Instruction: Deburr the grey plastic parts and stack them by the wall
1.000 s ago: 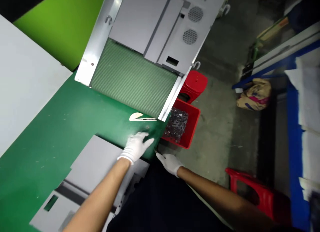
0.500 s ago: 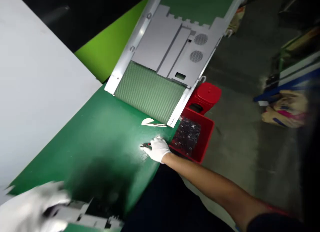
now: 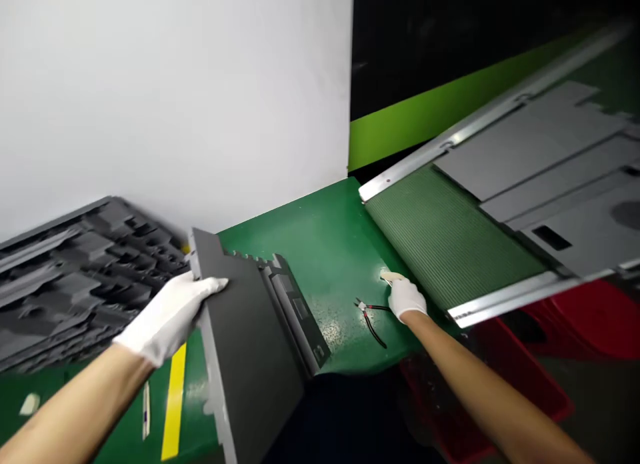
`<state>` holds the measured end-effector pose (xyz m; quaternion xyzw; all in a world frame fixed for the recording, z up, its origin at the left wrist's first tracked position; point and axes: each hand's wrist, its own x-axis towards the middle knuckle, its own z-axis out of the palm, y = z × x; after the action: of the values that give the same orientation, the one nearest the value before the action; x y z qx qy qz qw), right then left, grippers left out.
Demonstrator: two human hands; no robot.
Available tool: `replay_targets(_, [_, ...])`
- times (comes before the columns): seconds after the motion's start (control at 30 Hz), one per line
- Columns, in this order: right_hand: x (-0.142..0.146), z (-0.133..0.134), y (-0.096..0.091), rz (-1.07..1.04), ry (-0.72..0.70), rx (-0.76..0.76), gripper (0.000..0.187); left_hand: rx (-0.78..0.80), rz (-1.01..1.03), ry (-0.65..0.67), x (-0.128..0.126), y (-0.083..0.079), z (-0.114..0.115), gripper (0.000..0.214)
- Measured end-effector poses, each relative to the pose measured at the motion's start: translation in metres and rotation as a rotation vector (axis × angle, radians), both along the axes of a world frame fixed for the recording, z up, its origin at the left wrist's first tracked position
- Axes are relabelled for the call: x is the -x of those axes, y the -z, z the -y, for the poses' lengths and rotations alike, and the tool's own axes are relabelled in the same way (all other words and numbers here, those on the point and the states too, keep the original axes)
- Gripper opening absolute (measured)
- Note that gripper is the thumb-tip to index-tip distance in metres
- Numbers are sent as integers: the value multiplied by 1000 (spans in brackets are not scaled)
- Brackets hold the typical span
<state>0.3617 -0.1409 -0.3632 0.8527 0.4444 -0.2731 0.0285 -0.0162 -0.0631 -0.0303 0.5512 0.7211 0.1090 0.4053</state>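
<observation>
My left hand [image 3: 173, 311], in a white glove, grips the edge of a dark grey plastic panel [image 3: 250, 317] with its thumb over the face. The panel stands tilted in front of me, its notched end pointing away. My right hand [image 3: 407, 299], also gloved, is low over the green table by the conveyor's end. Its fingers are closed around a slim white tool [image 3: 386, 279], mostly hidden by the glove. Beside that hand, side cutters [image 3: 369, 315] with black and red handles lie with their handles spread.
Several dark grey panels [image 3: 85, 271] are stacked at left against a white wall [image 3: 175, 84]. A conveyor [image 3: 450, 231] at right carries another grey panel [image 3: 555, 164]. Below it stands a red bin [image 3: 530, 377]. Yellow tape [image 3: 175, 401] marks the green table.
The view has swung left. My right hand has let go of the side cutters and moved to the slim white tool near the conveyor. My left hand has raised the panel into view.
</observation>
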Motion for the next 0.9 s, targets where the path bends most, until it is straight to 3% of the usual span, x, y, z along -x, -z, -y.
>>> replay_targets(0.1, [-3,7,2,-51,-15,69,31,0,54,-59,-3,21,-10,30])
replay_targets(0.2, [-1,18,-6,-89,-10,84,22,-227,-147,54,-3,43,-22,31])
replay_targets(0.27, [6,26,-23,-87,-16,35,27,-381,-176,-47,-3,55,-28,33])
replay_targets(0.33, [19,35,-54,-160,-3,-82,32,-461,-136,-253,-2,63,-34,46])
replay_targets(0.4, [40,43,-95,-434,65,-263,34,-522,-88,-444,2,69,-42,65])
replay_targets(0.47, [68,49,-140,-720,83,-319,39,-587,38,-513,10,75,-54,85])
replay_targets(0.53, [101,53,-181,-966,75,-268,38,-580,225,-420,19,80,-67,90])
replay_targets(0.63, [144,56,-226,-1164,-30,-123,39,-510,394,-178,25,85,-86,62])
replay_targets(0.73, [168,57,-259,-1098,-184,-35,46,-548,446,-116,20,86,-94,57])
replay_targets(0.8, [177,57,-279,-879,-286,-45,48,-537,437,-111,13,84,-94,60])
replay_targets(0.9, [188,56,-299,-462,-478,-179,45,-517,433,-86,8,82,-91,60])
